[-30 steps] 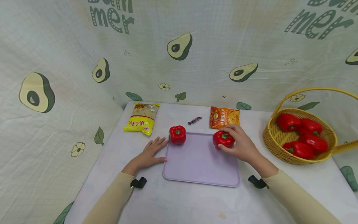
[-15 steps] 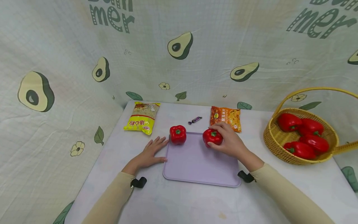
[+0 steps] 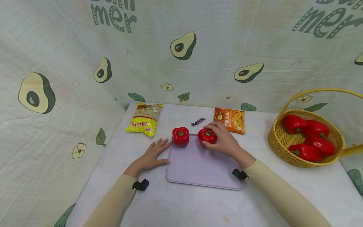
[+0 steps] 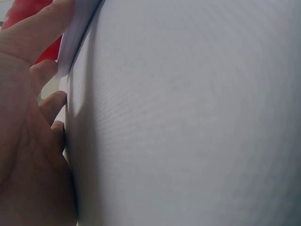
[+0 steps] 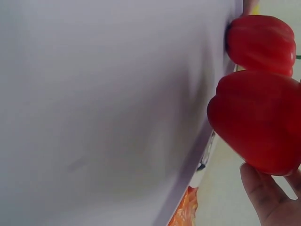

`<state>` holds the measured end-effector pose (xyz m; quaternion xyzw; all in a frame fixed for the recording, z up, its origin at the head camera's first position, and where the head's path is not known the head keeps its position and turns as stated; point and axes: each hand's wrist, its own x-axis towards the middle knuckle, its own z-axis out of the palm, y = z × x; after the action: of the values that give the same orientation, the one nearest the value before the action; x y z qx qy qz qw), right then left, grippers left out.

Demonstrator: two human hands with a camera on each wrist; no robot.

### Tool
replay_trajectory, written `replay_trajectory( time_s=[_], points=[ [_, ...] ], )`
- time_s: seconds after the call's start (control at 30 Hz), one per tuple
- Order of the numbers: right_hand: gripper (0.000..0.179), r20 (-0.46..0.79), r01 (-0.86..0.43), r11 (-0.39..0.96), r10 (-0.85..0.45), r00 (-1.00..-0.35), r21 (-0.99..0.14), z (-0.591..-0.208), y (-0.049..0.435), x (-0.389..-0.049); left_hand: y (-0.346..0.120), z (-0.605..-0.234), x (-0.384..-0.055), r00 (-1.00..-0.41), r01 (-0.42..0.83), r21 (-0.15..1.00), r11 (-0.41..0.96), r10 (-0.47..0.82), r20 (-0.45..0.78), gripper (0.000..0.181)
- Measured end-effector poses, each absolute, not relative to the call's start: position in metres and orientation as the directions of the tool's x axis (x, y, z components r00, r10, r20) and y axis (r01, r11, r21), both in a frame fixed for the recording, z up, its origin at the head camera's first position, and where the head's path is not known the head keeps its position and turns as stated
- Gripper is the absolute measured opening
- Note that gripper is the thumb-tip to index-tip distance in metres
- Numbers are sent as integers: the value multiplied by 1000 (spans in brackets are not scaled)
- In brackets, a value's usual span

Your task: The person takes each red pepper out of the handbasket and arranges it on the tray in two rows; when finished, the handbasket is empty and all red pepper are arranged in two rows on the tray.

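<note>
My right hand (image 3: 225,142) grips a red bell pepper (image 3: 206,136), its thumb and fingers on either side. In the right wrist view, the held pepper (image 5: 256,120) seems to hang just above the lilac tray (image 3: 201,170). A second red bell pepper (image 3: 180,137) stands upright at the tray's far left corner, a small gap from the held one. Spread out on the table, my left hand (image 3: 150,157) lies beside the tray's left edge, its thumb touching the rim. The left wrist view shows that hand (image 4: 28,117) from the palm side.
To the right stands a yellow wicker basket (image 3: 275,148) holding several red peppers. Behind the tray lie a purple-wrapped candy (image 3: 198,122) and an orange snack packet (image 3: 233,119). A yellow pasta bag (image 3: 145,119) lies at the back left, near the patterned cloth wall.
My right hand has carried its bell pepper leftward over the tray, closer to the second pepper. More of the orange packet shows now. My left hand has stayed in place.
</note>
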<state>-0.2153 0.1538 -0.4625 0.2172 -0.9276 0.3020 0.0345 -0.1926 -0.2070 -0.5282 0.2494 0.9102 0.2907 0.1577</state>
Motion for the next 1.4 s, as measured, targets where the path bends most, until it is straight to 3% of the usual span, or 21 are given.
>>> replay_trajectory(
  time_s=[0.53,1.4],
  points=[
    [63,164,-430,711,-413,-896,-557,-469,141,-227,-206,-527,-192,-831,350,608,713,536,-150,87],
    [73,94,-392,744,-409,-908,-541,-466,138,-228,-206,-526,-192,-831,338,603,723,530,-170,87]
  ],
)
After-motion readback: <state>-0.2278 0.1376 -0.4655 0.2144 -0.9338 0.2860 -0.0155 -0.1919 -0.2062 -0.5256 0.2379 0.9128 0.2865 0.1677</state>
